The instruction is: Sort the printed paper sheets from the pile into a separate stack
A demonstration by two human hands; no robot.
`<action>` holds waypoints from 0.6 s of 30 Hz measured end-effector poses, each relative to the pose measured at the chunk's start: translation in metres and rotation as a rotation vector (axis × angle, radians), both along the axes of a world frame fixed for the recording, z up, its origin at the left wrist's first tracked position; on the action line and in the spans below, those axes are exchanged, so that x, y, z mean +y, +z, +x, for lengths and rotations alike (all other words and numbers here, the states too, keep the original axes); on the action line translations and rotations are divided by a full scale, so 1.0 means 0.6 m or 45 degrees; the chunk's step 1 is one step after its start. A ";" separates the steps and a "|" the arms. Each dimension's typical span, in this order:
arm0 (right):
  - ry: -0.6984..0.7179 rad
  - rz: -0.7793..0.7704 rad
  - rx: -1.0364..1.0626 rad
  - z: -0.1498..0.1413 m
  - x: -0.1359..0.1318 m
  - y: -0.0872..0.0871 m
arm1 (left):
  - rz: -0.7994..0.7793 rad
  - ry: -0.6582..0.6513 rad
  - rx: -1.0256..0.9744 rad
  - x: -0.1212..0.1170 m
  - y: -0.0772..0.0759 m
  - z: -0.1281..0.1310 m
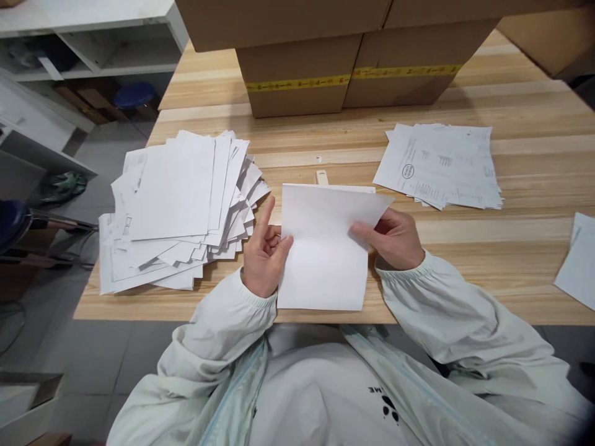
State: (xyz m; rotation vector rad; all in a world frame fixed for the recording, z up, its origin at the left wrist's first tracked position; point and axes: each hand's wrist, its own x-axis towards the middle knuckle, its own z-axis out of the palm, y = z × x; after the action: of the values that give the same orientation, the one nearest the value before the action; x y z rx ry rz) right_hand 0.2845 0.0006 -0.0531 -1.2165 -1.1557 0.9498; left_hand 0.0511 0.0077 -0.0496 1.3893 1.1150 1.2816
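Observation:
Between my hands, near the table's front edge, is a white sheet of paper (320, 260), its blank side facing up and its upper right corner lifted. My right hand (395, 238) pinches that side, thumb on top and fingers underneath. At the left edge, my left hand (266, 257) grips the sheet with its thumb on top; the index finger points away and the other fingers are curled. Part of another paper shows behind the sheet's top edge. A small pale block-like object (321, 178) pokes out just beyond it.
A messy, fanned pile of papers (174, 192) lies left on the wooden table (297, 142). A smaller stack of printed sheets (441, 164) lies to the right, with more paper (579, 263) at the far right edge. Cardboard boxes (302, 77) with yellow tape stand at the back.

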 end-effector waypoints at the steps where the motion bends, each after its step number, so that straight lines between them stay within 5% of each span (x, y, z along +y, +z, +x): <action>1: 0.108 -0.043 -0.006 0.004 0.000 0.002 | -0.014 0.007 -0.019 0.000 0.000 0.000; 7: 0.306 -0.145 -0.120 0.022 0.000 0.008 | -0.305 0.019 -0.325 0.002 0.009 -0.004; 13: 0.349 -0.160 -0.040 0.019 -0.002 -0.001 | -0.661 -0.255 -0.428 0.009 0.008 -0.002; 18: 0.070 -0.027 0.281 0.048 0.009 0.011 | -0.719 -0.124 -0.534 0.017 -0.003 -0.006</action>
State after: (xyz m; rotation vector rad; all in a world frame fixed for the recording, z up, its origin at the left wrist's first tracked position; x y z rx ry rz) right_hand 0.3132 0.0059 -0.0466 -1.0712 -1.0097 1.1112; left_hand 0.0473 0.0181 -0.0515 0.7054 0.9959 1.0160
